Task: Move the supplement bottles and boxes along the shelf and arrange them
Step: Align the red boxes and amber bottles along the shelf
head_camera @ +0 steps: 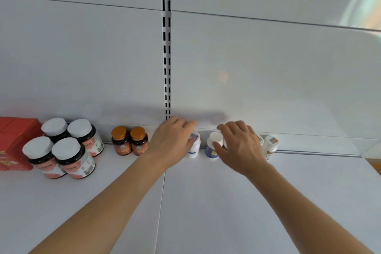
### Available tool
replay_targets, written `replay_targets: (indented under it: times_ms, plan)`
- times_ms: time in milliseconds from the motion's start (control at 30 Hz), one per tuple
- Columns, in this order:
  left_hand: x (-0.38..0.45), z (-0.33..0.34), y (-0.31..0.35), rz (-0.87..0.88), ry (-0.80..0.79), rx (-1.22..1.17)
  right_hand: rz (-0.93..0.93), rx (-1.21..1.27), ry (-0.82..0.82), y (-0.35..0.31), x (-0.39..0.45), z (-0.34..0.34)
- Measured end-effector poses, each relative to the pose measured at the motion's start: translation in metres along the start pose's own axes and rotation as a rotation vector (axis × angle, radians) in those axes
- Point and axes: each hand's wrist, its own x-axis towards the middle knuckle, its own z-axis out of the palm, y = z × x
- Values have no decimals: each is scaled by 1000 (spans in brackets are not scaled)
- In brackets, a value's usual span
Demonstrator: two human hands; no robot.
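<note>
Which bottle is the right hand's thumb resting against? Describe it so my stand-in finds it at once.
Follow the slotted upright down to the shelf, then go just right. Between the left hand and the right hand stands the blue bottle. Its white cap and dark blue body set it apart from the white bottle beside it.

A row of goods is set along the back of the shelf (206, 202), against the back panel (82, 57). At the far left stands a box (14, 142); just right of it four large jars (61, 148) are grouped two behind two. Further right, two small jars (129, 143) stand side by side, touching. Right of these, below the slotted upright (166, 47), a bottle (194, 146) is partly covered by the left hand (171, 142). A second bottle (213, 146) stands just beside it, under the right hand (241, 146), and a third bottle (271, 146) lies right of that hand.
</note>
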Motion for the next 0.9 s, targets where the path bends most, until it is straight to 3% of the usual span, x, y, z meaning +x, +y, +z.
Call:
replay_targets:
  times_ms: [267,567,900]
  plan:
    - [24,35,64,80,-11,13,62,-41,-63,46,-27,-1]
    - [26,57,76,-51,-118,185,-105,15,-66,72,-23,22]
    - [27,60,70,-15,-174,218,-149,44,-52,73,-22,28]
